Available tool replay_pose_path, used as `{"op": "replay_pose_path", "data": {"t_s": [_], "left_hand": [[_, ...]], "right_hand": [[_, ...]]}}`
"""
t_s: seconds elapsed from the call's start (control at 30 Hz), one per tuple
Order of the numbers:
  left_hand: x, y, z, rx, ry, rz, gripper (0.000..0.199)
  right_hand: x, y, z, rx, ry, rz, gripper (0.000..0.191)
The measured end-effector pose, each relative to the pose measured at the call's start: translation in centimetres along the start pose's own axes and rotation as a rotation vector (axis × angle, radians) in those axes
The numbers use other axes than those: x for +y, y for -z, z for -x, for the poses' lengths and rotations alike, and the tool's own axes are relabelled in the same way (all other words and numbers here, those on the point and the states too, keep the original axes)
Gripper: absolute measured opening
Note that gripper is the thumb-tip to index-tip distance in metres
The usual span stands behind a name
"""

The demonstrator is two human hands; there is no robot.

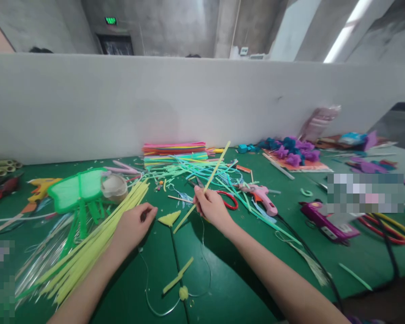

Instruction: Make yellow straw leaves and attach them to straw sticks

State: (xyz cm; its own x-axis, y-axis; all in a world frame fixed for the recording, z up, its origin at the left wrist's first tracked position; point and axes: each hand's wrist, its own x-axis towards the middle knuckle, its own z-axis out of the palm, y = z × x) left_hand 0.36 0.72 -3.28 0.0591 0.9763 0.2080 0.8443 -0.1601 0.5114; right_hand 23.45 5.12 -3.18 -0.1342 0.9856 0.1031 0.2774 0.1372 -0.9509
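My right hand [211, 206] is closed on a long yellow-green pipe cleaner [218, 166], which slants up to the right. Scissors with red handles [230, 200] lie just behind that hand, partly covered by it. My left hand [137, 224] has curled fingers and hovers beside a bundle of yellow-green pipe cleaners [87, 256]; whether anything is between its fingertips is too small to tell. Between the hands sits a yellow fuzzy triangle [169, 218] at the top of a dark stem [176, 256]. Lower down are a short yellow piece [178, 276] and a small yellow ball [183, 293].
Colored pipe cleaners [175, 150] are stacked by the white partition [121, 103]. A pink glue gun [261, 198] and a purple one [329, 222] lie right, with cords. Left are a green fuzzy shape [77, 189], a tape roll [114, 186] and a yellow glue gun [40, 191].
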Motion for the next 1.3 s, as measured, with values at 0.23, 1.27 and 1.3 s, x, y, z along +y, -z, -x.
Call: {"op": "replay_pose_path", "data": {"t_s": [0.23,1.27,1.3], "left_hand": [[-1.1,1.5,-0.2,-0.346,-0.123,0.094,0.023],[1.4,0.7,1.5,-0.363,-0.299,-0.019,0.003],[1.3,0.7,1.6,-0.362,-0.313,-0.021,0.003]], "right_hand": [[0.3,-0.8,0.9,-0.090,-0.079,0.085,0.012],[0.9,-1.0,1.5,-0.062,0.114,0.341,0.032],[0.9,-1.0,1.4,-0.066,0.116,0.354,0.034]]}}
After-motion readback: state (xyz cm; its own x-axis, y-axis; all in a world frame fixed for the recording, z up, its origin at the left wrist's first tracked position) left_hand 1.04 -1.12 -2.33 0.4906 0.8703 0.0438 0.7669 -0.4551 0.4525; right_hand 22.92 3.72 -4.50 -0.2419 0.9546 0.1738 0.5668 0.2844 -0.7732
